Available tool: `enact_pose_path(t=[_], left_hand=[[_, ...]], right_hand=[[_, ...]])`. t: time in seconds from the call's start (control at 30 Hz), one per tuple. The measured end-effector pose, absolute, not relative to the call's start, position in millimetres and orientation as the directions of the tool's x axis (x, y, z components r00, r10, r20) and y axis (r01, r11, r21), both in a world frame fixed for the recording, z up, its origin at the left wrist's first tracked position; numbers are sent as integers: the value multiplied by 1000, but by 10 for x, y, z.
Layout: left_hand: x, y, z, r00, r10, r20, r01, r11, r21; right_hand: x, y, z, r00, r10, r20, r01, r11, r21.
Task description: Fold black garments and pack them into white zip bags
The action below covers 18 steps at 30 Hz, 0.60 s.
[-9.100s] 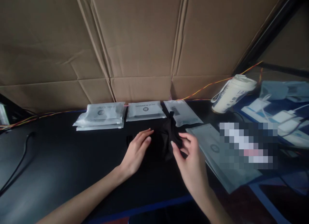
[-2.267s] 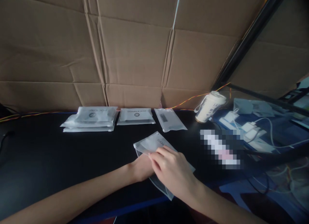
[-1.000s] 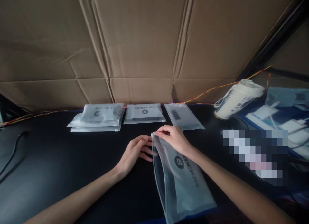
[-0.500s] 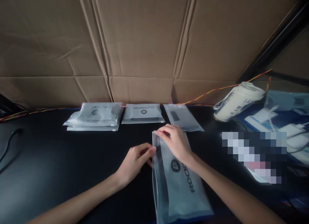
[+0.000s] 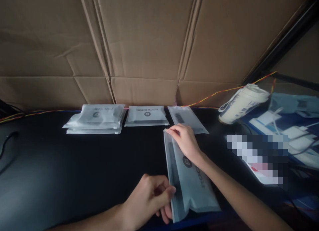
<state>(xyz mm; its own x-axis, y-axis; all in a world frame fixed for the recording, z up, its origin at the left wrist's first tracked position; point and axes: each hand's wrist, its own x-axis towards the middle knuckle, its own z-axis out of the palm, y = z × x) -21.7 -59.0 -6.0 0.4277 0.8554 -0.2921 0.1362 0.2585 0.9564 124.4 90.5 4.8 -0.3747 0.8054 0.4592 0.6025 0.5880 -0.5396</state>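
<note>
A frosted plastic zip bag (image 5: 196, 194) with a ROCKBROS print lies lengthwise before me, its zip edge facing left. My right hand (image 5: 184, 139) pinches the far corner of that edge. Lower down, my left hand (image 5: 154, 199) grips the zip edge near its close end, thumb on top and fingers curled beneath. Whatever the slider is doing under the left fingers is hidden. Behind the hands lie a stack of similar bags (image 5: 96, 119), a single ROCKBROS bag (image 5: 147, 116) and a bag with a dark label (image 5: 188, 119).
A cardboard wall (image 5: 144, 41) rises behind the black table (image 5: 87, 164). On the right are a tilted paper cup (image 5: 244, 103), white chargers with cables (image 5: 302, 139) and a pixelated flat object (image 5: 264, 174). A thin twisted wire (image 5: 216, 93) runs along the back.
My left hand has slid down the zip edge towards me, and the edges now lie together. My right hand stays on the far corner; the bag has shifted slightly right.
</note>
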Motion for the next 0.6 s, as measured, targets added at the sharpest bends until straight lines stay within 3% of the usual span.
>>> enact_pose_path(t=[0.23,0.6], left_hand=[[-121,-742,27,445,848,-288,279,175,944],[-146,-750,10,516,834,-197,326,21,945]], right_hand=[[1259,924,28,-387,809,442,631,582,-513],[1195,856,9,-432,833,346,663,554,-504]])
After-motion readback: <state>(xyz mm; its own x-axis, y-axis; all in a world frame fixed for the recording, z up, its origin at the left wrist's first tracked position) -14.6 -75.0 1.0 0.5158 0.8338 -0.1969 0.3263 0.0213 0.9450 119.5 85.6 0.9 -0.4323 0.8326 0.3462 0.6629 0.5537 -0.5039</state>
